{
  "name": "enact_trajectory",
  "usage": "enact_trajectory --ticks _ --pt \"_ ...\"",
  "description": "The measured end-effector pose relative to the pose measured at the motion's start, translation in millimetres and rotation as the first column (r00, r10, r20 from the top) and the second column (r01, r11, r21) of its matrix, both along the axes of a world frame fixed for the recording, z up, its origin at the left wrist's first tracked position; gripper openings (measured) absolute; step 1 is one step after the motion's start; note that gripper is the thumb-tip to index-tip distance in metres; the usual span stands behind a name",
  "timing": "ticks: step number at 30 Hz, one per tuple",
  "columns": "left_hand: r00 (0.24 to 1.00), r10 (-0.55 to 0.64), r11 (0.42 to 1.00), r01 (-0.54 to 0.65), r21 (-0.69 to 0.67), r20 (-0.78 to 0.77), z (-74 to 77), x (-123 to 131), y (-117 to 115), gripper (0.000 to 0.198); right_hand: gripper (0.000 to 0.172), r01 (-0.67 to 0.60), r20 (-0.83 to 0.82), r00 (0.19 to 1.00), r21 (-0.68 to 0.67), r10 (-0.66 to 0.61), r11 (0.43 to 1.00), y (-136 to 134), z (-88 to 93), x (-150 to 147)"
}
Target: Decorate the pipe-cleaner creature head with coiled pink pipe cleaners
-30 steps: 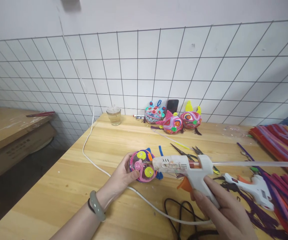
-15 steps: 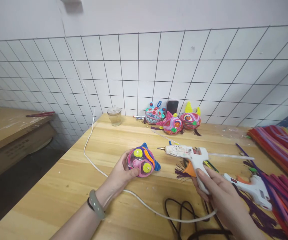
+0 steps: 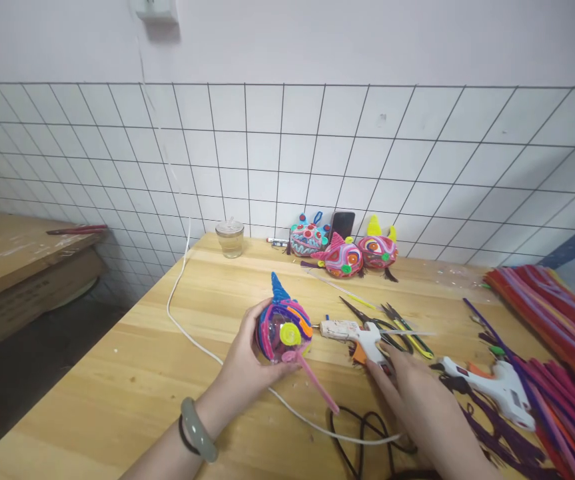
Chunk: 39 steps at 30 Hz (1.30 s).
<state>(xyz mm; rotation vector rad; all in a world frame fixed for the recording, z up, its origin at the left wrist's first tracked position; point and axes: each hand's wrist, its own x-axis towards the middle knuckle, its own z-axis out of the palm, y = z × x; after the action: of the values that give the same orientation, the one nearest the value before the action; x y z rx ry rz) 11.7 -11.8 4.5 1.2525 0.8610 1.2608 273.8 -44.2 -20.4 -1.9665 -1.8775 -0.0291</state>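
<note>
My left hand (image 3: 244, 357) is closed around a clear ball ornament (image 3: 272, 337) partly covered in coloured pipe cleaners, with a blue horn standing up and a yellow spiral facing me. From its lower side a pink pipe cleaner (image 3: 320, 387) juts out toward the lower right, by my thumb. My right hand (image 3: 407, 380) has its fingers at the handle of a white hot glue gun (image 3: 350, 331) with an orange trigger, held low at the tabletop. The gun's nozzle points left, close to the ornament's right edge. A clear glue stick extends behind it.
Black scissors (image 3: 362, 310) and yellow-handled pliers (image 3: 412, 333) lie behind the gun. A second glue gun (image 3: 497, 387) and bundled pipe cleaners (image 3: 542, 307) are at right. Finished ornaments (image 3: 344, 257), a phone (image 3: 342, 223) and a glass (image 3: 230, 239) line the back; a white cord (image 3: 180, 313) crosses the table.
My right hand has brought the glue gun down and left toward the tabletop, uncovering the scissors and pliers. My left hand has turned the ornament; its horn points up and the pink pipe cleaner shows.
</note>
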Motion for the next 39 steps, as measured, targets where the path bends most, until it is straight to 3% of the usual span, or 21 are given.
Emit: enact_trajectory --ticks 2,4,7,10,12,16,22,30,33,39 --pt "0.998 0.020 0.999 -0.018 0.029 -0.061 -0.2 0 -2 0.078 0.039 -0.118 -0.056 0.991 0.103 0.124 0.988 -4 13.0 -13" --pt "0.994 0.040 0.997 -0.033 0.069 -0.097 -2.2 0 -3 0.077 0.029 -0.236 -0.323 0.916 0.048 0.238 0.971 -8 28.4 -32" --pt "0.990 0.065 0.989 -0.048 0.141 -0.124 -6.2 -1 -3 0.075 0.031 -0.353 -0.708 0.691 -0.151 0.149 0.923 -10 44.8 -63" --pt "0.977 0.112 0.971 -0.069 0.230 -0.182 -8.3 -2 -2 0.073 0.033 -0.362 -0.870 0.491 -0.155 0.047 0.919 -5 47.8 -82" --pt "0.961 0.152 0.949 -0.077 0.306 -0.231 -8.1 -3 -1 0.072 0.033 -0.369 -0.909 0.416 -0.150 0.019 0.917 -1 46.9 -87" --pt "0.932 0.211 0.910 -0.076 0.409 -0.295 -6.6 -4 0 0.071 0.034 -0.399 -0.929 0.367 -0.198 -0.042 0.895 3 49.5 -93" --pt "0.914 0.230 0.908 -0.079 0.411 -0.333 -7.5 -6 0 0.071 0.033 -0.354 -0.938 0.334 -0.215 -0.092 0.910 3 48.4 -100" --pt "0.835 0.279 0.892 -0.043 0.450 -0.474 -8.7 -5 2 0.070 0.036 -0.341 -0.960 0.249 -0.214 -0.131 0.916 10 49.8 -104" --pt "0.831 0.277 0.897 -0.043 0.440 -0.483 -9.7 -4 2 0.070 0.035 -0.339 -0.969 0.180 -0.224 -0.171 0.914 13 41.8 -101" --pt "0.892 0.201 0.933 -0.049 0.356 -0.405 -13.4 -1 4 0.070 0.027 -0.404 -0.965 -0.035 -0.225 -0.260 0.887 11 30.9 -99"
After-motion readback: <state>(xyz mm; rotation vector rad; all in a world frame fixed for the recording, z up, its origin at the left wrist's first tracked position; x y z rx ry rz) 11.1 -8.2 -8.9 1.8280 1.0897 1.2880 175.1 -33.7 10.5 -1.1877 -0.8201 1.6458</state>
